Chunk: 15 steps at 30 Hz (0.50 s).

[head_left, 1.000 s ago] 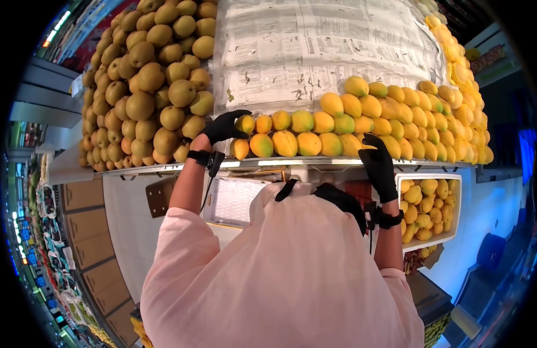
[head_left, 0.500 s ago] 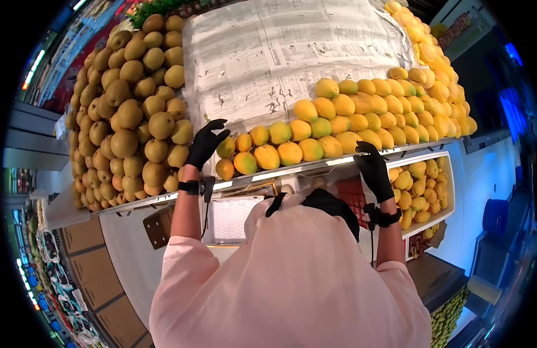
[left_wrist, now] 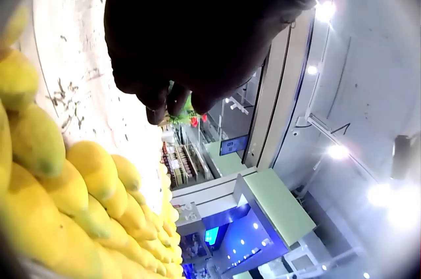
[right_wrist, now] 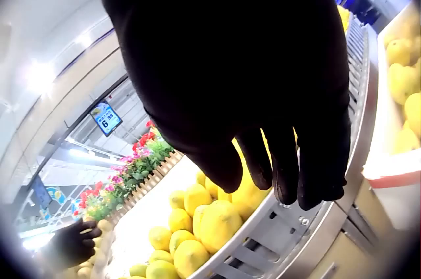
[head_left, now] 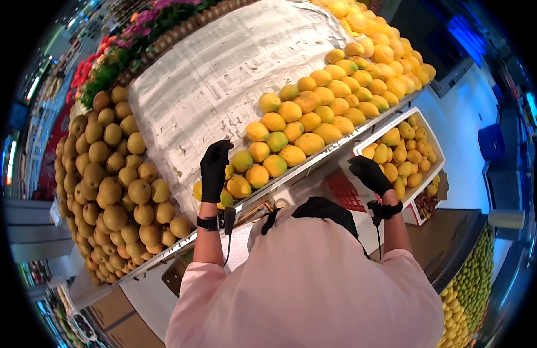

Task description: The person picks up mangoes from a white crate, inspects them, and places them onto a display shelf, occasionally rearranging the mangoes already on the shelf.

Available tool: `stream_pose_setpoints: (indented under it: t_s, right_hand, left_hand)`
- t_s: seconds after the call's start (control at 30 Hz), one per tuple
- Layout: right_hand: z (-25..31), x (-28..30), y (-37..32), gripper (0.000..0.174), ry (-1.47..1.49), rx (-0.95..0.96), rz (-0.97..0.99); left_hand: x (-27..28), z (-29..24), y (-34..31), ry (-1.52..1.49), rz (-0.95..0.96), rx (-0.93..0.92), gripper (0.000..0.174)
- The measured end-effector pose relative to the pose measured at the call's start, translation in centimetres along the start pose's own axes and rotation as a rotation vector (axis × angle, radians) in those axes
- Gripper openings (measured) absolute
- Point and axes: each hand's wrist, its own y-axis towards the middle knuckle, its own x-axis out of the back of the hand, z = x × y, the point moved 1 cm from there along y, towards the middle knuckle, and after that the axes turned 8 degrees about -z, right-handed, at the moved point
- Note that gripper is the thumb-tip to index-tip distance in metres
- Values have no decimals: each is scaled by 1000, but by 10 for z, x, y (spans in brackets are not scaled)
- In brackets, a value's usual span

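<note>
the left hand's [head_left: 214, 171] fingers bend loosely, the right hand's [head_left: 370, 174] hang slightly apart; neither visibly grips anything. beside the left hand, mangoes [head_left: 310, 121] lie in sloping rows along the front of the newspaper [head_left: 193, 87]. they look firm, smooth, fairly light, probably easy to bruise and slippery in gloves; best cupped round the widest part.

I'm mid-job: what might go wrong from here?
The left hand is close to the end mangoes, so a nudge might roll one over the metal edge. The right hand hangs near the white box and might bump it. Upper mangoes bordering the newspaper might roll onto it.
</note>
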Motion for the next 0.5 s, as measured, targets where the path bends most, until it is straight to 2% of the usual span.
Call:
stream_pose_setpoints:
  t_s: [0.1,0.23,0.27,0.37,0.43,0.47,0.5]
  right_hand:
    - [-42,1,-4,22,-37,38,-70]
    - [-81,7,-16,22,36,-78,-58]
    - [-89,12,-22,22,-22,-37,-63]
    - [-107,24,-38,21,29,-140,-77]
    - [-129,29,-45,21,-43,-12,-81]
    - [-140,31,-48,22,-79,53,-82]
    - [-148,32,-50,22,-114,72,-92]
  left_hand:
    - [-26,-7,-3,-54,71,-18,19]
    - [-66,-7,-4,-85,94,-54,16]
    - [-76,-6,-5,-105,97,-35,17]
    - [-105,-10,-11,-126,138,-55,29]
    - [-123,-13,-16,-148,176,-99,32]
    - [-133,-15,-21,-87,183,-189,34]
    - [-142,-15,-24,-130,213,-168,33]
